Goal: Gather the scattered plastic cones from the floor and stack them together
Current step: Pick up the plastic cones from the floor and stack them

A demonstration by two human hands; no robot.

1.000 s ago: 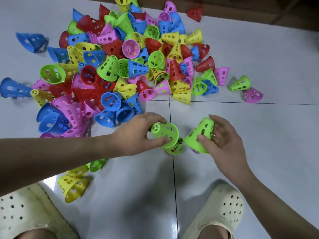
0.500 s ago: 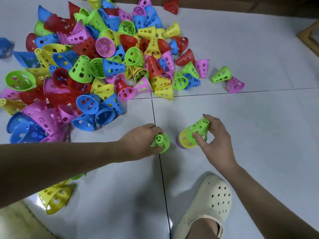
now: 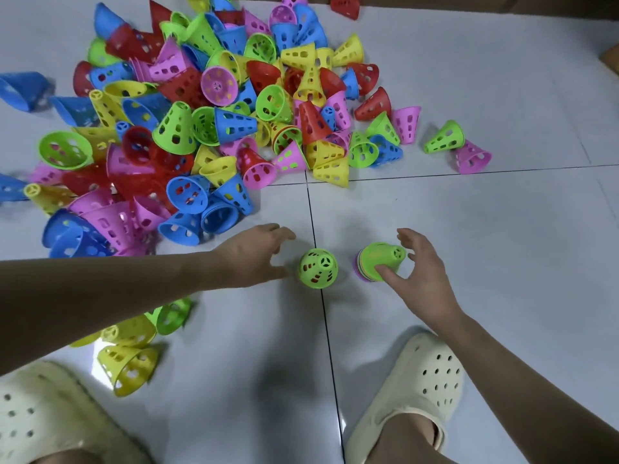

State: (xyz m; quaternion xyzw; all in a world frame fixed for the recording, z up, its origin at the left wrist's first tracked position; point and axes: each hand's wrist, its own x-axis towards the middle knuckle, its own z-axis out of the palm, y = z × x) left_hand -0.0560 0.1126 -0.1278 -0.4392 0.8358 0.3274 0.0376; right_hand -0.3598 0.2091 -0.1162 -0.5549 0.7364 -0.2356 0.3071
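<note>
**Q:** Now, which step is in hand?

**A:** Fingers first. The left hand (image 3: 254,254) has its fingers (image 3: 279,241) spread and relaxed, holding nothing; they lie just beside the upright green perforated plastic cone (image 3: 318,267), with the thumb very near its rim, though contact cannot be judged. The right hand (image 3: 423,272) is likewise open and arched round the short stack of nested plastic cones topped in green (image 3: 380,261); its thumb (image 3: 388,274) lies against the stack's side, fingers clear of the tip. Both pieces stand on the floor, near each other and apart. Judged so, two stacks stand begun, with most of the work ahead.

**Q:** What does the next move call for?

**A:** Probably a reach to the large heap of red, blue, yellow, pink and green perforated plastic cones (image 3: 207,128); a cone must be turned wide end down and seated squarely.

**Q:** And the surface and the room?

**A:** Glossy white floor tiles (image 3: 502,212) with dark grout lines; a few yellow and green stray cones (image 3: 129,363) lie near the cream perforated clogs (image 3: 418,380). A brown edge (image 3: 435,0) runs along the top of the view.
</note>
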